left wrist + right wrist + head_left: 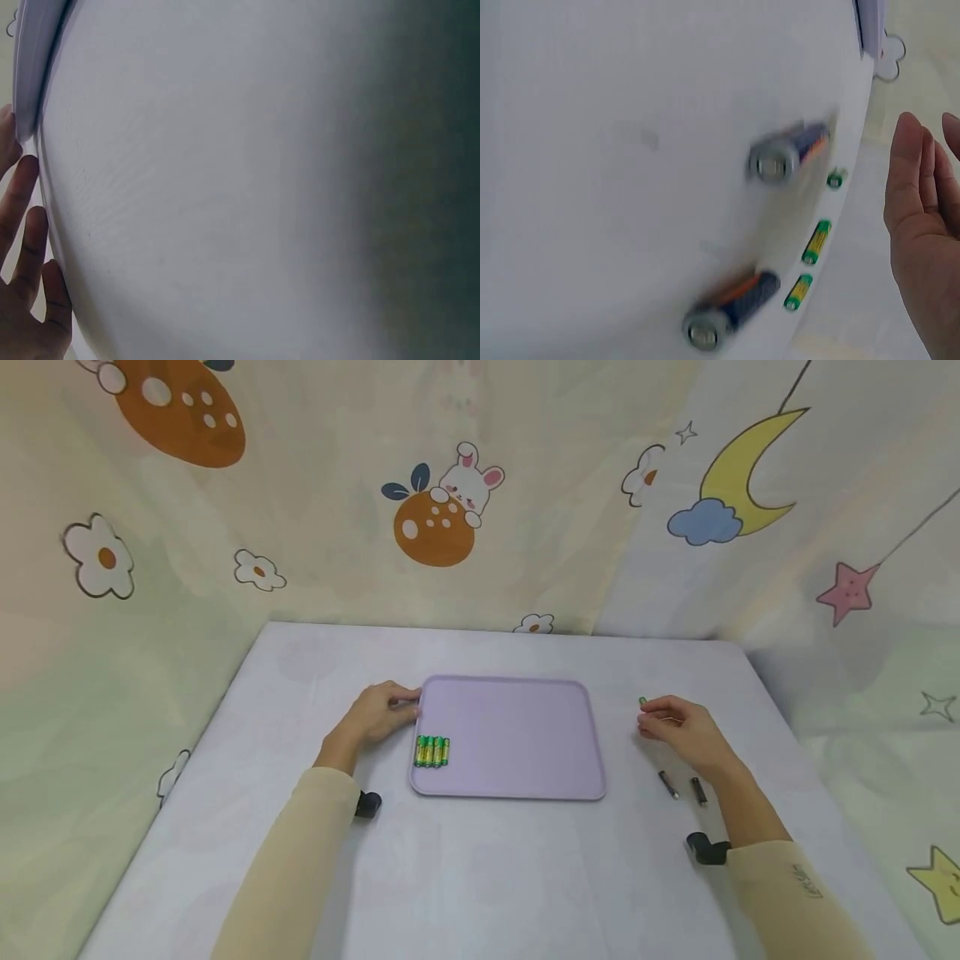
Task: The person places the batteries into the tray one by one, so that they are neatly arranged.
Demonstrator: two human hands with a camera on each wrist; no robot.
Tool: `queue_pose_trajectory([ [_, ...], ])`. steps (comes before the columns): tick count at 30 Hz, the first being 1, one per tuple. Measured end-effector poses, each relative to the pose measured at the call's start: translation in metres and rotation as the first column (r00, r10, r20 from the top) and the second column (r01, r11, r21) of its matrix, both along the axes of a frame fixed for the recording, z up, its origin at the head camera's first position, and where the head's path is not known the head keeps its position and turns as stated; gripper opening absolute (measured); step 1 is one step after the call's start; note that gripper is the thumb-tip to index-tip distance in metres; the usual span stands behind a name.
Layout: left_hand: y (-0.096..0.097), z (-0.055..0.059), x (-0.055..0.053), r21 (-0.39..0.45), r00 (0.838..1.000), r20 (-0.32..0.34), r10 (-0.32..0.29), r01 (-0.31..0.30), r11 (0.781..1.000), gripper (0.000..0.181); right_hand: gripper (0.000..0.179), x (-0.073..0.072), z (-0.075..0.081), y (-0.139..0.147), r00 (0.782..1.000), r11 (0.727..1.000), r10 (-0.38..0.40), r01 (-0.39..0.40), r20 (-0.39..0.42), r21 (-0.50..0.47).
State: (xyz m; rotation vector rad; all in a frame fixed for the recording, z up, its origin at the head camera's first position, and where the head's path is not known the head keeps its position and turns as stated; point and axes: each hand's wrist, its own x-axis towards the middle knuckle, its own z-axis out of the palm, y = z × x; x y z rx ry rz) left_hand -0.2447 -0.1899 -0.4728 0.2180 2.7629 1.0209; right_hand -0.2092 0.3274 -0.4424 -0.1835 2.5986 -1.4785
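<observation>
My left hand (378,712) rests at the left edge of the lilac tray (517,735), its fingertips against the rim. Fingers (30,255) appear spread and fairly straight in the left wrist view. Several green-and-gold batteries (432,752) stand side by side in the tray's lower left corner. Right of the tray, my right hand (686,731) hovers with extended fingers and nothing visible between them. A green battery (642,701) peeks out past its fingertips. The right wrist view shows green batteries (817,241) lying on the table beyond two dark batteries.
Two dark batteries, one dark battery (667,784) and another dark battery (699,791), lie near my right wrist on the white-covered table (487,877). Black wrist cameras show below each hand, including the right black camera (707,849). A patterned curtain (322,502) hangs behind.
</observation>
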Motion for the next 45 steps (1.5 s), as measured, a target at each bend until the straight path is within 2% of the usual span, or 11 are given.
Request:
queue_pose_trajectory([
  [6,-0.001,-0.003,0.001,0.008,1.000,-0.013,-0.015,0.015,1.000,0.048,0.044,-0.006,-0.003,0.028,0.993,0.996,-0.089,0.090,-0.076,0.007],
  [10,-0.004,-0.002,0.002,0.005,1.000,-0.017,-0.006,0.006,1.000,0.047,0.049,-0.008,-0.004,0.039,0.992,0.993,-0.117,0.117,-0.058,0.003],
  [17,-0.005,0.000,0.000,0.004,1.000,-0.019,-0.006,0.006,1.000,0.047,0.052,-0.010,-0.003,0.050,0.979,0.975,-0.201,0.203,-0.031,0.091],
  [22,-0.006,-0.001,0.000,-0.004,1.000,-0.018,-0.007,0.007,1.000,0.047,0.050,-0.014,-0.010,0.055,0.953,0.948,-0.301,0.302,-0.030,0.096],
  [27,-0.005,0.000,-0.001,-0.001,1.000,-0.024,-0.011,0.011,1.000,0.047,0.054,-0.021,-0.016,0.064,0.924,0.906,-0.380,0.380,-0.039,0.187],
  [33,-0.004,0.001,-0.001,-0.010,1.000,-0.012,-0.014,0.013,1.000,0.047,0.060,-0.022,-0.022,0.073,0.921,0.883,-0.388,0.374,-0.006,0.282],
  [41,-0.001,-0.002,-0.001,0.002,1.000,0.001,-0.007,0.007,1.000,0.047,0.059,-0.029,-0.034,0.081,0.900,0.862,-0.432,0.390,0.065,0.325],
  [45,-0.002,-0.001,-0.001,-0.001,1.000,-0.001,0.000,0.000,1.000,0.047,0.061,-0.033,-0.034,0.080,0.893,0.855,-0.442,0.391,0.083,0.340],
])
